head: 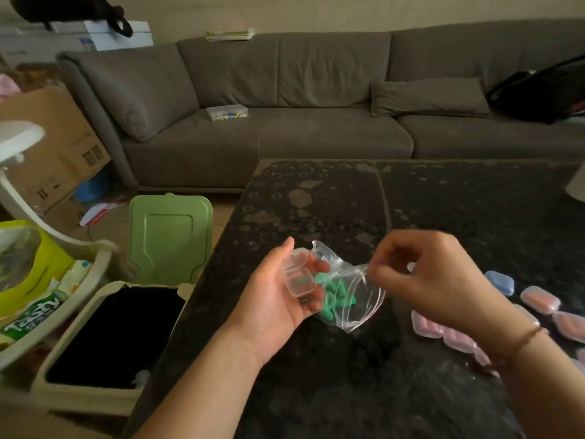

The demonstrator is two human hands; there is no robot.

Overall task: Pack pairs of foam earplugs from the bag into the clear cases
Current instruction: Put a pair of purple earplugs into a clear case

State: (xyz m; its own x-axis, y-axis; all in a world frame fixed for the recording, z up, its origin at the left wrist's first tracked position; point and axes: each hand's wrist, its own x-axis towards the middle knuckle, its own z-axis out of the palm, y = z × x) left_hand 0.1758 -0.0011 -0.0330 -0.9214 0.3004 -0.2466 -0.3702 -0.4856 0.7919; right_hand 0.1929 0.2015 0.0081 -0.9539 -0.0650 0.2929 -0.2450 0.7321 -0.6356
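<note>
Speckled dark stone table fronts grey sofa.

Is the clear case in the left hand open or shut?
Open. The clear case lies in the left hand with its lid swung back, both halves side by side. It looks empty.

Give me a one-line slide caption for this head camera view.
Left hand cradles an open clear case while right hand pinches a bag of green earplugs.
</note>
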